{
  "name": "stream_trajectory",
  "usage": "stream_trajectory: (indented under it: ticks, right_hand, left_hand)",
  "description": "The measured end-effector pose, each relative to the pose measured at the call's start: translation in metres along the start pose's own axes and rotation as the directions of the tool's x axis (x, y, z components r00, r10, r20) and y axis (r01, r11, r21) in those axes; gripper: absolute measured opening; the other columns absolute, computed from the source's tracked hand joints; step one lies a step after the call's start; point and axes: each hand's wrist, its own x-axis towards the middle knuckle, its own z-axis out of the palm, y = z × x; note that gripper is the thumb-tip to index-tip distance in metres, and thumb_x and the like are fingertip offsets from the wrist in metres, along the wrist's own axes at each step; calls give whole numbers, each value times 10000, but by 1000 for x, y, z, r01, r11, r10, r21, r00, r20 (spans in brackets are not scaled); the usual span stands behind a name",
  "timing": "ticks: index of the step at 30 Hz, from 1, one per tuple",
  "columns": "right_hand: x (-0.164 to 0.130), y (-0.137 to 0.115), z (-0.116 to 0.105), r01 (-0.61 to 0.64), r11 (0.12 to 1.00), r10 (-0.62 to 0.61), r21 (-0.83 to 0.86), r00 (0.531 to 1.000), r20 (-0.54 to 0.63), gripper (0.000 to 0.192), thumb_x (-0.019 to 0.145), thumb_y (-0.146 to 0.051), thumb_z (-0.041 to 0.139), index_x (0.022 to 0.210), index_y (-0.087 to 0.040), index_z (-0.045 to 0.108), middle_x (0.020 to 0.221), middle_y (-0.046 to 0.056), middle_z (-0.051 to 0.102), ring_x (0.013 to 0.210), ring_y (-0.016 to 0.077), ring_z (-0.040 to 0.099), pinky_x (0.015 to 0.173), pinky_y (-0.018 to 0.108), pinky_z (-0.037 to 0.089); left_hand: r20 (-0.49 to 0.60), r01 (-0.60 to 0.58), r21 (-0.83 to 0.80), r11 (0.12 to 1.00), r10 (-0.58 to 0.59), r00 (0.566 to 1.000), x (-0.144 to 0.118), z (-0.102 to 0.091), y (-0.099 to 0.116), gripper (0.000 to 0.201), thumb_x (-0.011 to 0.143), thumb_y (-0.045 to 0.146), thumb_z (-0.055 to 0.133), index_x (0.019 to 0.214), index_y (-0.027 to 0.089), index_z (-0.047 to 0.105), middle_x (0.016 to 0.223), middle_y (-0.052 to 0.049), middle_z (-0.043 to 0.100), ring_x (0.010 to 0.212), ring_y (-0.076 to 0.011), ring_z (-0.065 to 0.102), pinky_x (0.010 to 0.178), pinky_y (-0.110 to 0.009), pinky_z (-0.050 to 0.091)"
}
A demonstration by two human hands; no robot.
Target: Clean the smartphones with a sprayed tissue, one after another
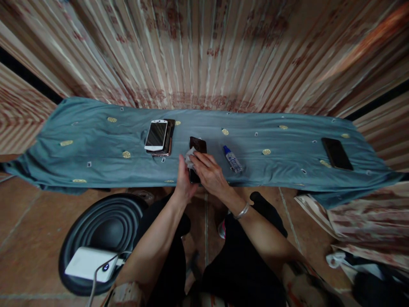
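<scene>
In the middle of the cloth-covered bench, a dark phone point(198, 145) is held upright along its length at the front edge. My left hand point(184, 181) grips its lower left side, fingers wrapped round it. My right hand point(209, 174) presses a crumpled whitish wipe point(191, 157) against the phone's face, with the fingers bent over the wipe. Part of the phone's face is hidden under the hand and wipe. Just right of my right hand lies a clear spray bottle with a blue cap point(233, 160). Left of the phone rests a white phone point(156, 135) on top of darker phones point(168, 147).
Another dark phone point(337, 154) lies at the right on the teal cloth point(287, 140). Pleated curtains point(204, 55) hang behind the bench. Below left, a round black stool point(105, 217) carries a white power bank point(91, 263) with a cable.
</scene>
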Motion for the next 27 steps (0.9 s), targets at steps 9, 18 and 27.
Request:
stream_trajectory:
  ticks: [9, 18, 27]
  right_hand:
    - [16, 21, -4, -112, 993, 112, -31, 994, 10, 429, 1031, -241, 366, 1392, -146, 576, 1425, 148, 576, 1320, 272, 498, 1148, 471, 424]
    - [21, 38, -2, -143, 988, 141, -59, 989, -40, 431, 1028, -245, 361, 1390, -140, 571, 1401, 157, 592, 1299, 275, 519, 1116, 480, 432]
    - [17, 32, -2, -111, 992, 109, -58, 993, -39, 434, 1017, -222, 359, 1379, -133, 581, 1410, 150, 586, 1290, 271, 521, 1116, 469, 442]
  left_hand:
    - [57, 91, 73, 993, -96, 994, -8, 6, -12, 516, 1017, 477, 295, 1248, 182, 651, 1193, -89, 727, 1332, -239, 545, 1102, -397, 447]
    - [107, 101, 77, 992, -109, 988, -7, 2, -19, 470, 1011, 441, 370, 1294, 182, 641, 1314, -79, 679, 1359, -239, 519, 1125, -393, 418]
    - [155, 63, 62, 996, -72, 985, -3, 0, -12, 495, 998, 490, 379, 1323, 210, 627, 1316, -70, 679, 1359, -238, 520, 1132, -385, 410]
